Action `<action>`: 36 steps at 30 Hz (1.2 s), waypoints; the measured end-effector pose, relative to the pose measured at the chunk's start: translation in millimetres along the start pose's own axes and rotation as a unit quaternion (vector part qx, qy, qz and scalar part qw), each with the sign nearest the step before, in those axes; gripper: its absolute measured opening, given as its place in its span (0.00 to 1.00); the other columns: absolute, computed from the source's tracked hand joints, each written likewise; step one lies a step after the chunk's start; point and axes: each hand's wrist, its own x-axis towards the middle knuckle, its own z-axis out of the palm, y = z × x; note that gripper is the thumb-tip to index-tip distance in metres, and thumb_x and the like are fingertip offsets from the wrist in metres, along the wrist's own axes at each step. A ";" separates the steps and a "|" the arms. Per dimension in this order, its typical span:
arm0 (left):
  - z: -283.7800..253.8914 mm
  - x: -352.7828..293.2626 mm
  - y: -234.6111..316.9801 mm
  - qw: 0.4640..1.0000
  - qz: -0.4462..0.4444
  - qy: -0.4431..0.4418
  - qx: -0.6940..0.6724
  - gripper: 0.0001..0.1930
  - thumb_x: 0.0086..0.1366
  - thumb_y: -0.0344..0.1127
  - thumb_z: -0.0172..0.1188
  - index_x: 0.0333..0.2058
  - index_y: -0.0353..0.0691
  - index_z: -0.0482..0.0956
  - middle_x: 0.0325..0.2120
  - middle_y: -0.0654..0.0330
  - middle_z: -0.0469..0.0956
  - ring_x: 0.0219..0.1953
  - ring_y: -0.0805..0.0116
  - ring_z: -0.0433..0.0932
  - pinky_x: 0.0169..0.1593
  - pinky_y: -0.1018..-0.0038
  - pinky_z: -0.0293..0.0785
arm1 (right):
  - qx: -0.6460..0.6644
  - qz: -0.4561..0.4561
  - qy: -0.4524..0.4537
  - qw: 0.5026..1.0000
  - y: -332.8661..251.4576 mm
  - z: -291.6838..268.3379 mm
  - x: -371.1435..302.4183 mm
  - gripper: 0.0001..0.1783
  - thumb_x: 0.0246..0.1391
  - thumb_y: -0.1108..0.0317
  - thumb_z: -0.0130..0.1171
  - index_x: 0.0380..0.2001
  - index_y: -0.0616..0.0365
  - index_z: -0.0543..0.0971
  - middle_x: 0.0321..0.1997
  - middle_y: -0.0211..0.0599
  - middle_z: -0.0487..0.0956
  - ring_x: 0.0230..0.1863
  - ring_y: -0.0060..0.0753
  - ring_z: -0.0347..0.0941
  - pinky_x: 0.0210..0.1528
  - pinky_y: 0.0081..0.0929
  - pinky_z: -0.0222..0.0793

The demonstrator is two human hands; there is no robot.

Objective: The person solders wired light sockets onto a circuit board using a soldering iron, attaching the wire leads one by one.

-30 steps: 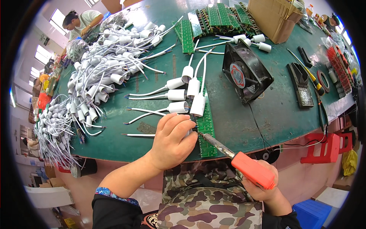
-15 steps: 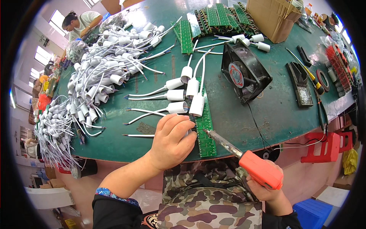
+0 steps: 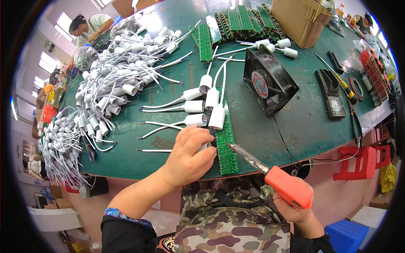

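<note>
A long green circuit board point(image 3: 228, 162) lies on the table in front of me, running away from the near edge. My left hand point(image 3: 187, 158) is closed at its left side, fingers pinching a white lamp-holder-like cap point(image 3: 205, 146) whose wire ends reach the board; the fingers partly hide it. My right hand point(image 3: 294, 207) grips a soldering iron point(image 3: 288, 187) by its red handle. The iron's tip is at the board's surface, close to my left fingertips. Several white caps with cables, among them one white cap point(image 3: 217, 117), lie over and beside the board's far part.
A large heap of white wired caps point(image 3: 126, 67) covers the left. A black fan point(image 3: 270, 80) stands right of the board. Farther back are stacked green boards point(image 3: 242, 21) and a cardboard box point(image 3: 301, 23). Right lie a screwdriver point(image 3: 350, 93) and tape roll point(image 3: 356, 88). A co-worker point(image 3: 95, 25) sits far left.
My left hand has turned slightly, and more of the white cap's rim shows between its fingers. The soldering iron's tip stays at nearly the same place on the board.
</note>
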 end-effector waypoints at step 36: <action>0.6 2.9 6.4 0.998 0.022 -0.008 0.055 0.08 0.51 0.29 0.66 0.32 0.40 0.81 0.42 0.59 0.78 0.52 0.57 0.77 0.62 0.53 0.69 | 0.017 0.000 -0.001 1.000 -7.1 12.1 9.8 0.36 0.41 0.75 0.75 0.56 0.68 0.73 0.43 0.49 0.85 0.30 0.40 0.81 0.32 0.31 0.76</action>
